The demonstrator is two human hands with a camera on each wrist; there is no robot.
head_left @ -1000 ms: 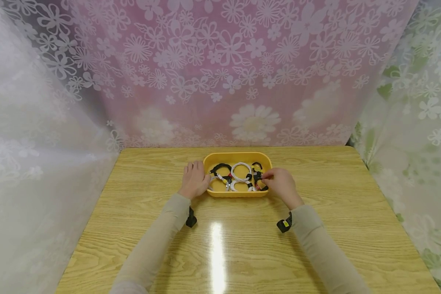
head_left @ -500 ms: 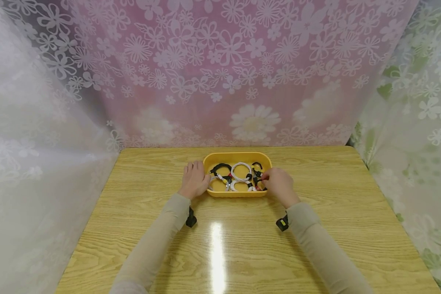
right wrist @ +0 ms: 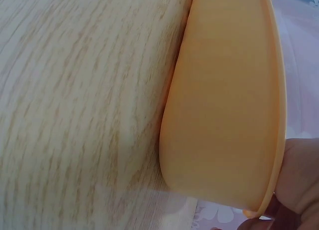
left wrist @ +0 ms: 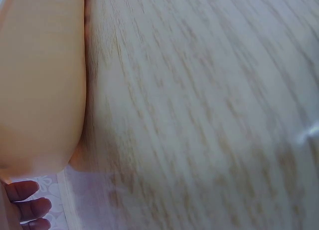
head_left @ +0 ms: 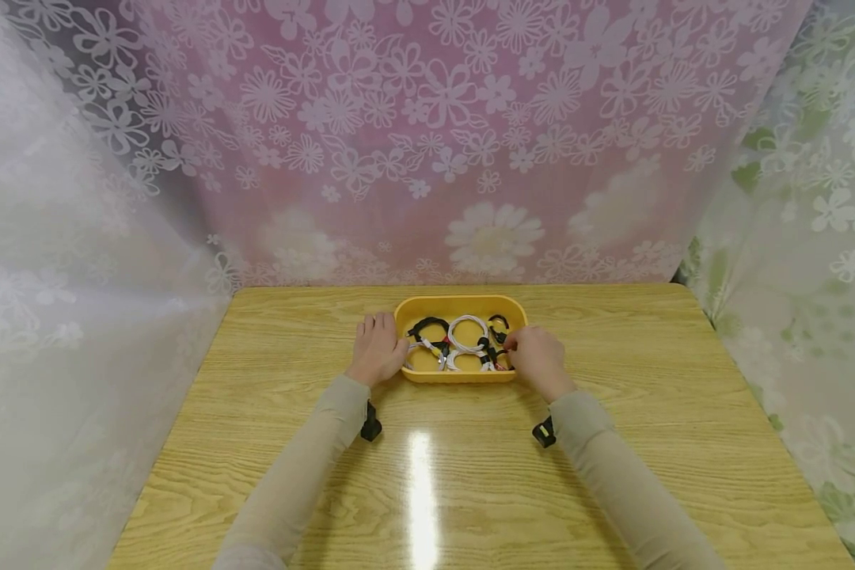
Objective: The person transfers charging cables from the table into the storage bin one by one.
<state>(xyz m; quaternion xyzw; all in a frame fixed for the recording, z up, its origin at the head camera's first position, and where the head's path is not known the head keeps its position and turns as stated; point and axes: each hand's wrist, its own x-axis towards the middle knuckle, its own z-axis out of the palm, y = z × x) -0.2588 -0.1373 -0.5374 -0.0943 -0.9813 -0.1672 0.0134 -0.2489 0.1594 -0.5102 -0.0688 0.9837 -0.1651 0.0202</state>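
Note:
A yellow plastic bin (head_left: 459,377) holds several coiled cables. My left hand (head_left: 378,348) grips its left end, thumb at the rim and fingers along the outside; in the left wrist view, fingertips (left wrist: 34,207) show past the bin's wall. My right hand (head_left: 537,356) reaches over the right rim, and its fingertips pinch a black cable (head_left: 500,353) with red parts, mostly hidden by the hand. Just behind lies a small black coil (head_left: 499,324) with yellow. White coiled cables (head_left: 468,334) fill the middle. A black coil (head_left: 430,323) lies at the left.
The bin stands on a wood-grain table (head_left: 470,491) near its back edge. Floral curtains (head_left: 427,142) hang behind and at both sides. A small black camera is strapped to each wrist.
My right hand has shifted slightly left within the bin's right end, drawing the black cable closer to the white coils. My left hand and the bin have stayed put.

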